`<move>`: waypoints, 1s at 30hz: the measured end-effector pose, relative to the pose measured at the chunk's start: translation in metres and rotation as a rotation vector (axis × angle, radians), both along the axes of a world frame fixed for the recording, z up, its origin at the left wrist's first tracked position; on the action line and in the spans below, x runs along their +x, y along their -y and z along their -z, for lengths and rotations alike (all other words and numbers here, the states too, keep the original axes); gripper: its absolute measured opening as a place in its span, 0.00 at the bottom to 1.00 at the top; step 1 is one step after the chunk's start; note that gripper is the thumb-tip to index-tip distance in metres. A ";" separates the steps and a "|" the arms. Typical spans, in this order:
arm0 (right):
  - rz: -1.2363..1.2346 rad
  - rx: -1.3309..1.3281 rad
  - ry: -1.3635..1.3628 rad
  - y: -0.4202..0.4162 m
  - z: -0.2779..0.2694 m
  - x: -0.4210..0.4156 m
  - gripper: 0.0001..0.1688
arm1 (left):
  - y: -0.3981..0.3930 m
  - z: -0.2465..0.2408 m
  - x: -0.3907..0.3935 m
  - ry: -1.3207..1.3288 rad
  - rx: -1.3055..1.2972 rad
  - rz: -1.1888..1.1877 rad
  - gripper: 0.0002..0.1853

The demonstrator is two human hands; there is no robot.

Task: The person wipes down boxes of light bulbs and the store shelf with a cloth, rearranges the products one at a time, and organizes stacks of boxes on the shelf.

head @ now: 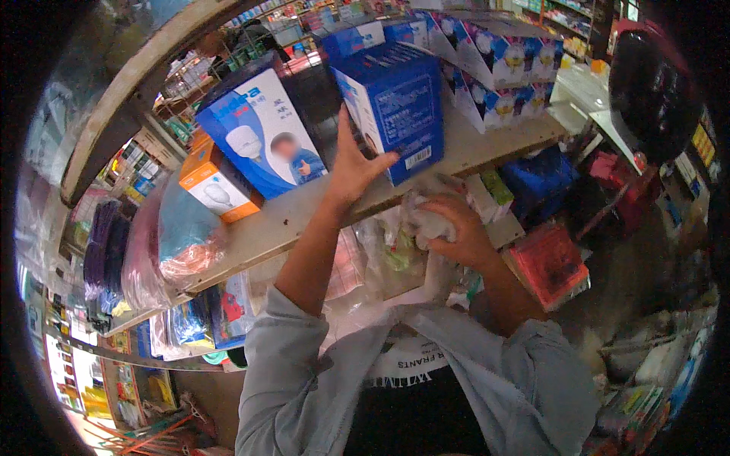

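My left hand (pixel 356 171) grips the lower left side of a blue light bulb carton (pixel 408 114), its thumb across the corner above a barcode. The carton is slightly tilted at the edge of the shelf (pixel 279 225). My right hand (pixel 465 228) is closed around a crumpled whitish cloth (pixel 430 219), blurred, just below the shelf's front edge. To the left of my left hand stands another blue and white bulb carton (pixel 262 137), with a bulb and a person printed on it. A smaller orange and white bulb box (pixel 219 182) leans beside it.
Stacked bulb boxes (pixel 507 62) stand at the shelf's right end. Plastic-wrapped packs (pixel 182 233) fill its left end. Below are bagged goods (pixel 393 245) and a red box (pixel 547 262). A dark, glossy object (pixel 653 91) rises at the right.
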State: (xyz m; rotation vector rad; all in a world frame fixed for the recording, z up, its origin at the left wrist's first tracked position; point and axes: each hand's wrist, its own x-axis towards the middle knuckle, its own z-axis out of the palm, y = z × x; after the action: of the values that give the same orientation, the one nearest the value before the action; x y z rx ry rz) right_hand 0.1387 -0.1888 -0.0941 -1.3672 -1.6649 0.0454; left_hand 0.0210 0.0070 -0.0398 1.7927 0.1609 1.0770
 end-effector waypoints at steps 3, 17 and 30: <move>0.124 0.163 -0.326 0.000 0.003 0.012 0.31 | -0.001 0.003 -0.004 0.036 0.198 -0.125 0.60; 0.257 0.312 -0.662 -0.017 -0.029 0.005 0.31 | -0.015 0.004 -0.006 0.092 -0.134 0.156 0.45; 0.254 0.652 0.112 -0.029 -0.087 -0.016 0.34 | -0.026 -0.001 -0.007 -0.219 -0.234 0.351 0.55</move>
State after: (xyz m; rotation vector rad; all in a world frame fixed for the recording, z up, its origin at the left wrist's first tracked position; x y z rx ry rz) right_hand 0.1224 -0.1601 -0.0069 -1.0686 -1.3993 -0.6746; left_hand 0.0143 0.0333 -0.0390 1.6466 0.0942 0.5878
